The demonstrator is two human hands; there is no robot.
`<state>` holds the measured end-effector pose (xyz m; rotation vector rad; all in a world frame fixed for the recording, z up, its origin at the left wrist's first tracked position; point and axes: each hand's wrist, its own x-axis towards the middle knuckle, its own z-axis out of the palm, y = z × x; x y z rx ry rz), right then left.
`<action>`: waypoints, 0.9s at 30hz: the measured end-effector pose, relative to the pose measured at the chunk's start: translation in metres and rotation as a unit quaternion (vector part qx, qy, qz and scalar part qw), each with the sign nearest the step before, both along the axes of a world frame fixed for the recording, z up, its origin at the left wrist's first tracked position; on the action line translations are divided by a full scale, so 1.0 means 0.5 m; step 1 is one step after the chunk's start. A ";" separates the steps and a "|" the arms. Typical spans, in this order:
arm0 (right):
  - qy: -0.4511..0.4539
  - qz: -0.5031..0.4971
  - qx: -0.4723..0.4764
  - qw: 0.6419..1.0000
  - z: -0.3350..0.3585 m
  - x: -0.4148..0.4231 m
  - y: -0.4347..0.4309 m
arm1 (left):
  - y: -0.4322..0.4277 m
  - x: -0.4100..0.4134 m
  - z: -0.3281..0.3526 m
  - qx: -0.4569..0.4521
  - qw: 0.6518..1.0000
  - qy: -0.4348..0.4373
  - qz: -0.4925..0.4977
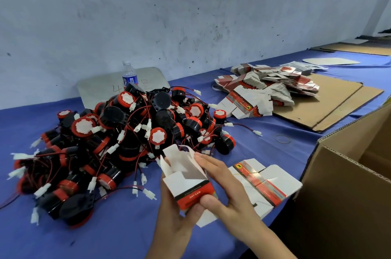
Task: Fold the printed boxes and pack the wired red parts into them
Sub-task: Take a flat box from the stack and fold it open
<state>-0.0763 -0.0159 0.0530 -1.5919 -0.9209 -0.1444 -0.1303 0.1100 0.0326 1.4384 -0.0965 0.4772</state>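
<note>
I hold a small printed box (190, 184), white with a red and black band, upright with its top flaps standing open. My left hand (175, 214) grips it from below and behind. My right hand (220, 186) holds its right side, thumb pressed on the red band and fingers along the upper edge. A big heap of wired red and black parts (127, 138) with white connectors lies on the blue table to the left. A flat unfolded box (266, 182) lies just right of my hands. A pile of flat printed boxes (264, 87) sits at the back right.
A large open cardboard carton (349, 184) stands at the right edge. Flat brown cardboard sheets (338, 102) lie under and beside the flat box pile. A water bottle (129, 74) stands behind the heap against the wall. A rubber band (282, 138) lies on the cloth.
</note>
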 end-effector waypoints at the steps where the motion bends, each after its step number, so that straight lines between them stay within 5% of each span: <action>1: -0.008 -0.006 -0.011 1.000 0.003 0.003 -0.002 | 0.005 -0.002 -0.002 -0.017 1.000 0.007 0.004; 6: 0.024 0.003 -0.014 1.000 0.020 0.013 -0.006 | 0.010 0.002 -0.027 -0.034 0.998 0.040 -0.032; 11: -0.052 -0.028 -0.048 0.997 0.023 0.013 -0.002 | 0.017 0.010 -0.034 0.001 0.999 0.039 -0.010; 24: 0.139 0.005 0.041 0.989 0.031 -0.010 0.001 | 0.010 0.009 -0.040 0.121 0.992 0.013 0.015; 27: 0.083 -0.026 0.008 0.996 0.035 -0.010 0.004 | 0.009 0.007 -0.039 0.148 0.988 -0.004 0.031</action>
